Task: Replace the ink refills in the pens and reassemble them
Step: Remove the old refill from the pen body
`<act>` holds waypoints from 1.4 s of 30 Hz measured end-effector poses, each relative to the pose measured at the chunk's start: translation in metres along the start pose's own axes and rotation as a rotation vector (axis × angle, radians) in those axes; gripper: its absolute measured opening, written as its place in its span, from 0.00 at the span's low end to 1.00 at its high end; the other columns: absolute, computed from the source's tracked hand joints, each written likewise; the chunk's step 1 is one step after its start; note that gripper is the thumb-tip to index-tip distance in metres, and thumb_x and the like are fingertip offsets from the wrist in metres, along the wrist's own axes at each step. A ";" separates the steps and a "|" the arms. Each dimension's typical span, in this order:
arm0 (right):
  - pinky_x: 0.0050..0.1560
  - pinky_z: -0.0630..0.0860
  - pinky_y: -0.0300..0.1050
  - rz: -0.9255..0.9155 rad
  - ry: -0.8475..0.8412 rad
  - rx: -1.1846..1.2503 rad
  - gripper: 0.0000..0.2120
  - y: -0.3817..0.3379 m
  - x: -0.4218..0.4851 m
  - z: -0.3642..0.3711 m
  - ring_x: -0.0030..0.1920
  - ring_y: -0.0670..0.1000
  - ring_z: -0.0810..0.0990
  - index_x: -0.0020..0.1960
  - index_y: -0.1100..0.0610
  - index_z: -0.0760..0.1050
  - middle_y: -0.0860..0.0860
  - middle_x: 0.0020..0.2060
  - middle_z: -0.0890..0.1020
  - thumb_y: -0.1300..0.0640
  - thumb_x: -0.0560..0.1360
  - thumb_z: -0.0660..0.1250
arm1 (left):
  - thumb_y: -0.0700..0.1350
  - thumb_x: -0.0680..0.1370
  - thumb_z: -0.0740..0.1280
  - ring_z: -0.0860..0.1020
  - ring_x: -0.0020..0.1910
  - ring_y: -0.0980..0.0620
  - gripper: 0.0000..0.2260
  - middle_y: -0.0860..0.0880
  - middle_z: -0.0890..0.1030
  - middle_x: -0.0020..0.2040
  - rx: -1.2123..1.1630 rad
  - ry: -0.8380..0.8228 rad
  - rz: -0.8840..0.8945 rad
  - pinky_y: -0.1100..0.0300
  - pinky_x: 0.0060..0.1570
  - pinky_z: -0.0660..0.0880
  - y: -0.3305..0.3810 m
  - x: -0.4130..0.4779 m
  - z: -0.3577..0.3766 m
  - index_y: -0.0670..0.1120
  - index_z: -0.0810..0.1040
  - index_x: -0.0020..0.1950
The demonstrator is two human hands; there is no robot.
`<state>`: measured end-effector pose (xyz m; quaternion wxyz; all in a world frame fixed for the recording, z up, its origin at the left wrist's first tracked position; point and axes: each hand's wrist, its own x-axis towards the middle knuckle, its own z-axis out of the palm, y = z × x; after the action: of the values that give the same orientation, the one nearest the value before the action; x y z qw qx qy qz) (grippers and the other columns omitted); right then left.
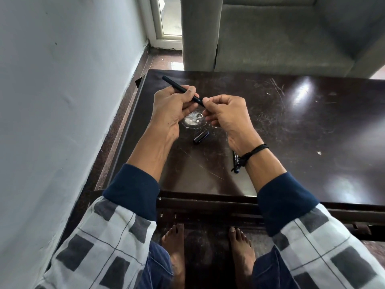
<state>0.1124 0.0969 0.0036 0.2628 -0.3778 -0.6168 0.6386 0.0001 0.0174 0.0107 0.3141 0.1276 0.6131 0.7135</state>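
Above the dark worktop (291,132), near its left edge, both hands hold 1 black pen (177,86) clear of the surface. The left hand (171,107) has its fingers curled round the middle of the barrel with the thumb pressed on top, so this grip is closed on the pen. The pen slants from upper left to lower right. Its far end projects past the left grip toward the worktop's far left corner, and its near end runs into the right hand (226,113). There the thumb and forefinger pinch the pen's end, with the other fingers curled beneath. Whether a separate part is held inside that grip cannot be told. The 2 grips are just beside each other, with a short stretch of barrel showing between them. Below the hands, a short dark pen cap (201,137) lies on the worktop, just beside a round whitish stain (193,121). A 2nd pen (235,160) lies on the worktop, partly hidden under the right wrist, which wears a black cord bracelet (253,152). A grey sofa (270,38) stands behind the worktop, and 2 bare feet (174,243) show below its near edge.
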 end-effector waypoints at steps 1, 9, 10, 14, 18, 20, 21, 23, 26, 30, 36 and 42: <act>0.31 0.74 0.34 -0.013 0.001 0.015 0.04 0.000 -0.001 0.000 0.31 0.46 0.78 0.46 0.62 0.81 0.54 0.35 0.82 0.61 0.78 0.73 | 0.37 0.77 0.71 0.85 0.44 0.50 0.01 0.41 0.85 0.46 0.002 0.002 -0.001 0.60 0.46 0.82 0.000 0.000 0.000 0.41 0.82 0.48; 0.34 0.76 0.39 0.026 0.037 -0.031 0.13 -0.001 0.000 0.000 0.31 0.45 0.80 0.51 0.57 0.81 0.51 0.44 0.85 0.47 0.77 0.74 | 0.37 0.77 0.72 0.86 0.43 0.50 0.03 0.42 0.85 0.44 -0.020 0.000 0.000 0.61 0.44 0.81 -0.001 0.000 0.000 0.40 0.82 0.50; 0.33 0.76 0.38 0.044 0.045 -0.044 0.14 -0.002 0.001 -0.001 0.31 0.45 0.80 0.52 0.57 0.81 0.52 0.44 0.86 0.45 0.79 0.72 | 0.37 0.77 0.72 0.85 0.43 0.50 0.02 0.42 0.85 0.44 -0.022 0.001 -0.003 0.62 0.43 0.81 -0.001 0.000 0.000 0.41 0.82 0.49; 0.31 0.73 0.35 0.054 0.010 -0.072 0.15 -0.001 0.002 -0.003 0.31 0.46 0.80 0.51 0.60 0.83 0.54 0.37 0.85 0.48 0.82 0.68 | 0.38 0.77 0.72 0.85 0.44 0.50 0.01 0.42 0.84 0.45 -0.015 -0.001 -0.007 0.62 0.44 0.80 -0.001 0.001 0.000 0.42 0.82 0.47; 0.30 0.72 0.36 0.000 -0.002 -0.033 0.07 0.001 -0.002 0.002 0.31 0.46 0.78 0.49 0.63 0.82 0.54 0.35 0.82 0.58 0.80 0.72 | 0.37 0.77 0.72 0.84 0.43 0.50 0.01 0.41 0.84 0.44 0.007 0.002 -0.003 0.62 0.44 0.81 -0.002 0.001 0.000 0.41 0.82 0.48; 0.29 0.72 0.35 -0.016 -0.007 -0.001 0.05 0.000 -0.002 0.001 0.31 0.45 0.77 0.49 0.62 0.81 0.52 0.35 0.80 0.62 0.76 0.75 | 0.37 0.77 0.71 0.85 0.43 0.50 0.03 0.40 0.84 0.46 0.009 0.013 0.002 0.60 0.45 0.82 -0.002 0.002 -0.001 0.39 0.82 0.51; 0.28 0.72 0.34 -0.021 -0.013 0.010 0.07 0.000 -0.002 0.000 0.32 0.45 0.77 0.49 0.61 0.80 0.51 0.35 0.80 0.62 0.75 0.76 | 0.37 0.77 0.71 0.85 0.42 0.50 0.04 0.40 0.84 0.45 0.006 0.013 0.003 0.60 0.45 0.82 -0.002 0.002 -0.001 0.38 0.82 0.51; 0.29 0.73 0.34 -0.019 -0.016 0.022 0.10 -0.001 -0.003 0.001 0.32 0.45 0.78 0.51 0.59 0.80 0.50 0.37 0.80 0.58 0.74 0.78 | 0.36 0.77 0.71 0.85 0.40 0.50 0.05 0.41 0.84 0.44 -0.006 -0.001 0.007 0.59 0.44 0.82 -0.002 0.001 0.000 0.37 0.82 0.52; 0.30 0.73 0.36 0.010 0.013 -0.019 0.13 -0.001 -0.003 0.002 0.33 0.45 0.80 0.51 0.56 0.81 0.50 0.41 0.83 0.47 0.75 0.76 | 0.36 0.77 0.71 0.85 0.40 0.51 0.05 0.43 0.84 0.42 -0.016 -0.001 0.011 0.60 0.43 0.82 -0.001 0.000 0.001 0.38 0.82 0.52; 0.29 0.71 0.36 0.048 0.010 -0.061 0.13 0.001 0.000 0.003 0.31 0.46 0.80 0.48 0.57 0.82 0.52 0.36 0.84 0.47 0.80 0.70 | 0.37 0.77 0.72 0.85 0.42 0.50 0.00 0.42 0.84 0.44 -0.009 0.004 0.006 0.62 0.42 0.80 0.000 0.001 -0.001 0.41 0.82 0.47; 0.29 0.74 0.35 -0.022 0.002 0.006 0.06 0.001 -0.002 0.004 0.31 0.46 0.78 0.47 0.60 0.80 0.53 0.36 0.82 0.58 0.76 0.76 | 0.37 0.78 0.71 0.84 0.40 0.51 0.02 0.42 0.84 0.43 0.000 0.010 0.012 0.61 0.43 0.82 0.000 0.001 -0.001 0.40 0.82 0.49; 0.31 0.74 0.37 0.019 0.044 -0.039 0.13 0.000 -0.001 0.005 0.30 0.44 0.78 0.49 0.56 0.80 0.50 0.40 0.83 0.45 0.77 0.73 | 0.36 0.78 0.71 0.84 0.40 0.52 0.02 0.44 0.84 0.41 -0.011 0.002 0.009 0.62 0.43 0.82 0.000 0.000 0.000 0.40 0.82 0.49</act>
<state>0.1086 0.0933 0.0035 0.2626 -0.4026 -0.6197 0.6204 0.0006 0.0173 0.0107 0.3111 0.1280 0.6089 0.7184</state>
